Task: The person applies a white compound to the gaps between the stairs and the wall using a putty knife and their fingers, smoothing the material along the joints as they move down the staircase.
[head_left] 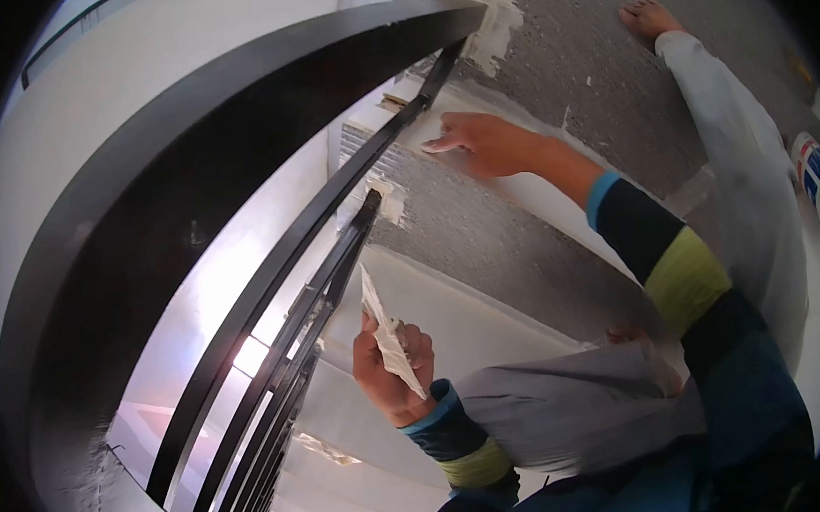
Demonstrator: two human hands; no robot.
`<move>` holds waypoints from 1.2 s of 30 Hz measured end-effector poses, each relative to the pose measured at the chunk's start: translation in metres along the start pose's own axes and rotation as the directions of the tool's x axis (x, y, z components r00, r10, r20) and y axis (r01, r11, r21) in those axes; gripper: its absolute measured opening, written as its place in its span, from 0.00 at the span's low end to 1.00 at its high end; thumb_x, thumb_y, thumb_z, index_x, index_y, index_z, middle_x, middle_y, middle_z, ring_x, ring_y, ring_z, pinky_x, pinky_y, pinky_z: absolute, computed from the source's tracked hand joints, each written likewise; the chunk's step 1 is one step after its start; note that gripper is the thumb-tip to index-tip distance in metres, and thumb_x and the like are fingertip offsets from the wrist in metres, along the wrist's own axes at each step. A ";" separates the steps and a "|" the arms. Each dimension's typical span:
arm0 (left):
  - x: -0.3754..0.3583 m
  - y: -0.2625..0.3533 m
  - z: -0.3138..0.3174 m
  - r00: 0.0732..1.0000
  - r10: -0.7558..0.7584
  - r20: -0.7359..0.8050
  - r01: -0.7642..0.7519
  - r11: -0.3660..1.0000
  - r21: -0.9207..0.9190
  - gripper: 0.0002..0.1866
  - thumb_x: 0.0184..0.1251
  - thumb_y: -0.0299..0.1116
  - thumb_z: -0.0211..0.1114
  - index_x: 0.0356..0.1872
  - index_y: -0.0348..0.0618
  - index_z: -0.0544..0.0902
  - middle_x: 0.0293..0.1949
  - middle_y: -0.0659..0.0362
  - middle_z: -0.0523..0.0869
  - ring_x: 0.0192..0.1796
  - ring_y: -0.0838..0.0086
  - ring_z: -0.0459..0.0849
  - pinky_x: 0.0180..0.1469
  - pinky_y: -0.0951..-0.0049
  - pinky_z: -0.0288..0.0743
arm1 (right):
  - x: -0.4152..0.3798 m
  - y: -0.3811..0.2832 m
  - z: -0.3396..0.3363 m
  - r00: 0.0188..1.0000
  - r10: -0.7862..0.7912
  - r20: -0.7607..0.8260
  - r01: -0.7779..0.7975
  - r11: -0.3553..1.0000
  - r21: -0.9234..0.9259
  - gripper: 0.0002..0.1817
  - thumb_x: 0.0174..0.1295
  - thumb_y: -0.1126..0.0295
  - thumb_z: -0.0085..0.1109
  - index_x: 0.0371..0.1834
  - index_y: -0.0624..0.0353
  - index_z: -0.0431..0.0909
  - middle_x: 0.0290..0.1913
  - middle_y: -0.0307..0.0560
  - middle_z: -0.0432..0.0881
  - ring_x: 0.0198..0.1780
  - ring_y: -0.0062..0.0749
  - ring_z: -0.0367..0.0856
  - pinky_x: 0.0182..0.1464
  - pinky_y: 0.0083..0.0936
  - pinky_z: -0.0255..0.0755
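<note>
My left hand [389, 370] is closed around a thin flat plate smeared with white putty [391, 337], held edge-up in front of the stairs. Farther up, my right hand [483, 145] reaches out to the white-coated face of a stair step [542, 187], with its index finger and thumb stretched out. Its fingertips are right at the coating, close to the foot of a black railing bar [419, 100]. The inner fingers of that hand are partly hidden. Rough white putty patches [499, 25] surround the places where the railing meets the steps.
A broad black handrail [168, 130] curves across the left side, with several black bars below it. Grey step treads [511, 217] run diagonally through the middle. A bare foot [649, 21] rests on the upper step. A white labelled bucket [813, 175] stands at the far right.
</note>
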State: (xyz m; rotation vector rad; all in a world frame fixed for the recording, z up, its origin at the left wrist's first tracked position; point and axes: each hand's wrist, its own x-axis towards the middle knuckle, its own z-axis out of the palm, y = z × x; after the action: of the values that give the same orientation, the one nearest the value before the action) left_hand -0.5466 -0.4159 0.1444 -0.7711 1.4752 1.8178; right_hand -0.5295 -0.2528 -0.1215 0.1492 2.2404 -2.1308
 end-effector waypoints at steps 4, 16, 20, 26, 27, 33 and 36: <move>0.001 0.003 0.002 1.000 0.000 0.015 0.000 0.999 -0.045 0.16 0.70 0.35 0.45 0.55 0.40 0.67 0.24 0.57 0.78 0.18 0.76 0.68 0.21 0.77 0.62 | -0.040 -0.044 -0.019 0.967 0.255 -0.011 -0.248 0.930 -0.272 0.32 0.52 0.80 0.49 0.66 0.58 0.68 0.38 0.54 0.78 0.39 0.49 0.79 0.44 0.38 0.74; 0.004 0.009 0.007 0.998 -0.021 0.059 0.026 0.997 -0.074 0.14 0.70 0.34 0.44 0.52 0.39 0.68 0.24 0.56 0.79 0.18 0.77 0.68 0.22 0.78 0.62 | 0.037 -0.111 0.038 0.813 0.567 -0.136 -0.576 0.816 -0.041 0.45 0.45 0.67 0.61 0.67 0.80 0.56 0.33 0.60 0.83 0.35 0.50 0.85 0.39 0.39 0.80; 0.005 0.012 0.008 1.000 -0.026 -0.003 0.025 0.993 -0.115 0.14 0.69 0.32 0.43 0.52 0.40 0.69 0.22 0.57 0.78 0.16 0.78 0.65 0.20 0.79 0.60 | 0.046 -0.108 0.040 0.800 0.592 -0.097 -0.598 0.800 -0.042 0.45 0.44 0.68 0.63 0.66 0.81 0.57 0.33 0.59 0.83 0.35 0.49 0.85 0.39 0.36 0.80; 0.015 0.018 0.001 0.976 -0.067 0.206 0.089 0.991 -0.102 0.14 0.73 0.34 0.48 0.53 0.36 0.65 0.30 0.57 0.82 0.22 0.79 0.72 0.27 0.78 0.66 | 0.057 -0.099 0.054 0.780 0.614 -0.120 -0.625 0.773 -0.105 0.47 0.44 0.67 0.66 0.67 0.81 0.56 0.34 0.58 0.84 0.36 0.47 0.85 0.39 0.34 0.80; 0.017 0.020 0.000 0.977 -0.082 0.196 0.105 0.989 -0.107 0.14 0.73 0.34 0.48 0.53 0.36 0.65 0.30 0.57 0.82 0.22 0.79 0.72 0.27 0.78 0.66 | 0.058 -0.098 0.057 0.772 0.626 -0.110 -0.636 0.762 -0.123 0.47 0.44 0.67 0.66 0.66 0.82 0.56 0.33 0.58 0.84 0.36 0.46 0.86 0.39 0.34 0.80; 0.023 0.024 0.002 0.972 -0.101 0.214 0.125 0.986 -0.106 0.14 0.74 0.35 0.49 0.52 0.36 0.66 0.31 0.57 0.81 0.23 0.79 0.72 0.28 0.78 0.67 | 0.032 -0.103 0.053 0.706 0.708 -0.009 -0.701 0.697 -0.150 0.47 0.44 0.68 0.67 0.66 0.84 0.54 0.32 0.58 0.84 0.34 0.43 0.86 0.38 0.33 0.80; 0.026 0.024 0.008 0.994 -0.108 0.016 0.110 0.983 -0.149 0.14 0.71 0.33 0.41 0.52 0.39 0.67 0.23 0.58 0.78 0.18 0.79 0.65 0.22 0.78 0.62 | 0.014 -0.108 0.050 0.655 0.755 0.009 -0.741 0.645 -0.185 0.47 0.45 0.69 0.66 0.66 0.85 0.54 0.31 0.58 0.84 0.34 0.43 0.86 0.37 0.33 0.80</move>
State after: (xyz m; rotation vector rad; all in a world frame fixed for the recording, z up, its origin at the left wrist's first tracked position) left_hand -0.5820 -0.4081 0.1399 -0.8988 1.2764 1.8609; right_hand -0.5556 -0.3077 -0.0179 0.8101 1.7999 -1.4478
